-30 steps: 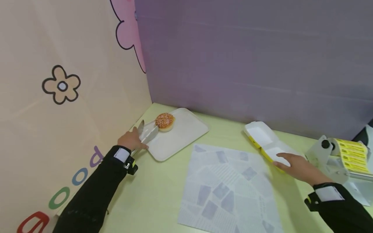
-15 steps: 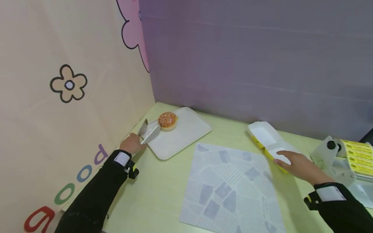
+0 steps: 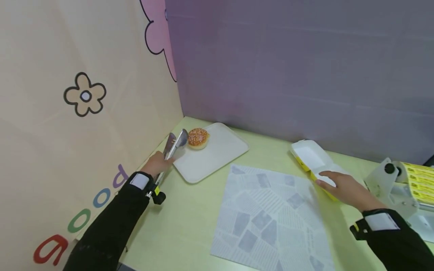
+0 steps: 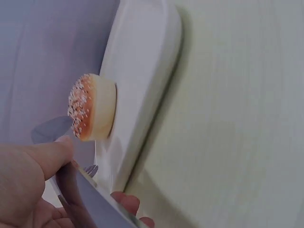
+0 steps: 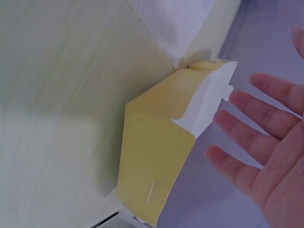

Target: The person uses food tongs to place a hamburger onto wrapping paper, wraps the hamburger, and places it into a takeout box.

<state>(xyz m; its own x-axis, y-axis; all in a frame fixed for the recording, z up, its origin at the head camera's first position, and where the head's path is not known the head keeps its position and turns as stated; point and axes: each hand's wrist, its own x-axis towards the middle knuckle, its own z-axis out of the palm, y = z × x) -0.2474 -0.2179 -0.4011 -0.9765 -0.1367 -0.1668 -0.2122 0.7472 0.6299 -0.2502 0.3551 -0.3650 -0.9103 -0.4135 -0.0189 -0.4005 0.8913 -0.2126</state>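
My left hand (image 3: 157, 164) grips a pair of metal tongs (image 4: 92, 202), whose tips point up beside a sesame bun (image 3: 198, 138). The bun sits on the left part of a white tray (image 3: 222, 150). In the left wrist view the thumb lies along the tongs, and one tip overlaps the bun's top. Over on the right, an unfolded yellow-and-white burger box (image 3: 311, 154) lies with its white inside up. My right hand (image 3: 350, 190) hovers over its near half. The right wrist view shows those fingers (image 5: 256, 142) extended beside the box's yellow wall.
A printed paper sheet (image 3: 271, 218) lies on the table between both arms. At the right stands a dispenser (image 3: 386, 184) with a roll of yellow labels (image 3: 422, 182). A decorated wall (image 3: 135, 94) borders the left side, and a grey-purple backdrop (image 3: 288, 75) rises behind.
The tongs have tilted upward and their arms now appear closer together at the bun's left. The right hand stays over the box. The whole view has shifted slightly right.
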